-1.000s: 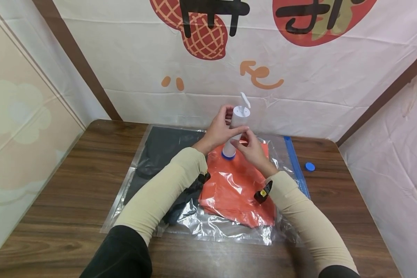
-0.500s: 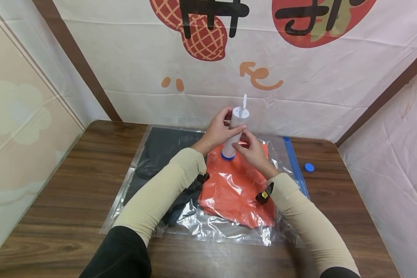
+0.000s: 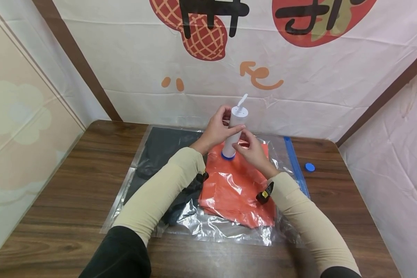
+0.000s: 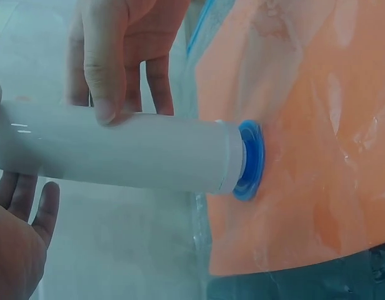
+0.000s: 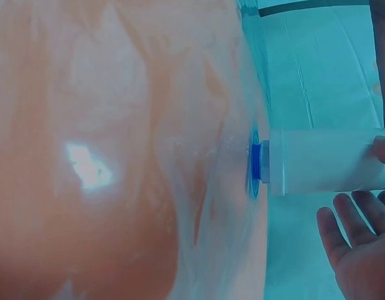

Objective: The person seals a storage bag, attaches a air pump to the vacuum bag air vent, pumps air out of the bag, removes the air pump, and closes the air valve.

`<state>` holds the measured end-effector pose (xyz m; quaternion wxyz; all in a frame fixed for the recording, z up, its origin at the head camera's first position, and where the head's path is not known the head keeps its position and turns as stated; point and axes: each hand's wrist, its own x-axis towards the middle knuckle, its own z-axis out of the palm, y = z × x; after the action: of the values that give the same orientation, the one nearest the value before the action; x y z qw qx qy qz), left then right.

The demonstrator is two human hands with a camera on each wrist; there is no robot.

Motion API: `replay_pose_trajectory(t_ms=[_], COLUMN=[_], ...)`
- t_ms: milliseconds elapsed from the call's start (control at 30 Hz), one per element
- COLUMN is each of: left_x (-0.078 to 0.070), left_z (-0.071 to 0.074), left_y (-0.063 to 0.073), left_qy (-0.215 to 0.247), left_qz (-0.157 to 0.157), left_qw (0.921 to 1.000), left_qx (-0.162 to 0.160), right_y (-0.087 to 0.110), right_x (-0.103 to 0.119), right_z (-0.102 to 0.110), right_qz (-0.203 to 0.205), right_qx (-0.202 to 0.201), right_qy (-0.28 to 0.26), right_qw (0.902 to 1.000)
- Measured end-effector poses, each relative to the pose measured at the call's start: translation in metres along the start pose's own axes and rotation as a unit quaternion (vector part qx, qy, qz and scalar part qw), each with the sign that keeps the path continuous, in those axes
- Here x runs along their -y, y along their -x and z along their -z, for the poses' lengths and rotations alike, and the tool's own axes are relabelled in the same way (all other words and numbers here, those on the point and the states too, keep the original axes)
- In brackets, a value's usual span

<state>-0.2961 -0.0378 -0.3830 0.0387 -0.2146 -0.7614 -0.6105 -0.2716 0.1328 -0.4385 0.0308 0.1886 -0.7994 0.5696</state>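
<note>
A white hand pump stands, leaning slightly, on the blue valve of a clear vacuum storage bag. Its white handle sticks up from the top. My left hand grips the upper barrel from the left, with the thumb across the front. Lower down, my right hand holds the barrel from the right; its thumb rests on it in the left wrist view, while some fingers spread beside it in the right wrist view. Under the valve lies orange-red folded fabric inside the bag.
Dark folded fabric fills the bag's left part. A blue zip strip runs along the bag's right edge. On the wooden table, a round blue cap lies to the right. A printed cloth wall rises behind the table.
The pump's handle has turned, its tip swinging from leaning left to leaning right. The pump's top has shifted slightly left. Both hands stay on the barrel.
</note>
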Motion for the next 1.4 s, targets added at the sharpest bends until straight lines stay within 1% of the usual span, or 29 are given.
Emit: replay_pose_trajectory(t_ms=[133, 233, 267, 367, 467, 500, 600, 700, 767, 900, 1000, 1100, 1167, 1233, 1333, 1400], left_x=[-0.001, -0.001, 0.000, 0.000, 0.000, 0.000, 0.000, 0.000, 0.000, 0.000, 0.001, 0.001, 0.001, 0.000, -0.002, -0.002], left_z=[0.000, -0.001, -0.002, -0.002, -0.002, -0.001, -0.001, -0.002, -0.002, -0.003, -0.003, -0.002, -0.002, -0.002, -0.004, -0.005], left_y=[0.001, 0.001, 0.001, 0.001, 0.000, 0.001, 0.000, 0.000, 0.000, 0.001, 0.000, 0.000, -0.001, -0.001, 0.000, 0.000], left_qy=[0.002, -0.005, -0.007, -0.016, -0.018, -0.017, -0.007, -0.001, -0.006, -0.016, -0.022, -0.032, -0.038, -0.043, -0.032, -0.023], left_qz=[-0.002, -0.001, -0.002, -0.004, -0.005, -0.004, -0.001, 0.003, 0.003, -0.002, -0.008, -0.018, -0.022, -0.018, -0.007, -0.008], left_qw=[0.9999, 0.9999, 0.9999, 0.9997, 0.9997, 0.9997, 0.9999, 0.9999, 0.9999, 0.9997, 0.9996, 0.9992, 0.9990, 0.9988, 0.9992, 0.9994], left_qx=[0.010, 0.015, 0.015, 0.016, 0.014, 0.014, 0.011, 0.011, 0.014, 0.018, 0.016, 0.012, 0.013, 0.014, 0.021, 0.023], right_y=[0.004, 0.009, 0.009, 0.006, 0.001, 0.000, -0.001, -0.002, -0.002, -0.001, 0.002, 0.002, 0.001, -0.001, -0.001, 0.000], right_x=[0.016, 0.031, 0.030, 0.018, 0.001, 0.000, 0.000, 0.000, 0.001, 0.001, 0.016, 0.017, 0.013, 0.002, 0.001, 0.001], right_z=[0.001, 0.000, 0.000, -0.001, 0.001, 0.002, 0.004, 0.005, 0.004, 0.002, 0.002, 0.004, 0.006, 0.007, 0.007, 0.008], right_qz=[-0.007, -0.011, -0.011, -0.008, -0.001, 0.002, 0.011, 0.007, -0.002, -0.006, -0.006, -0.003, 0.004, 0.009, 0.008, 0.005], right_qx=[0.009, 0.005, 0.003, -0.001, 0.004, 0.006, 0.013, 0.012, 0.009, -0.003, 0.002, 0.014, 0.018, 0.017, 0.009, 0.002], right_qy=[0.003, 0.020, 0.024, 0.035, 0.026, 0.022, 0.010, 0.014, 0.022, 0.030, 0.033, 0.024, 0.015, 0.013, 0.025, 0.038], right_qw=[0.9999, 0.9997, 0.9996, 0.9994, 0.9997, 0.9997, 0.9998, 0.9998, 0.9997, 0.9995, 0.9994, 0.9996, 0.9997, 0.9997, 0.9996, 0.9993])
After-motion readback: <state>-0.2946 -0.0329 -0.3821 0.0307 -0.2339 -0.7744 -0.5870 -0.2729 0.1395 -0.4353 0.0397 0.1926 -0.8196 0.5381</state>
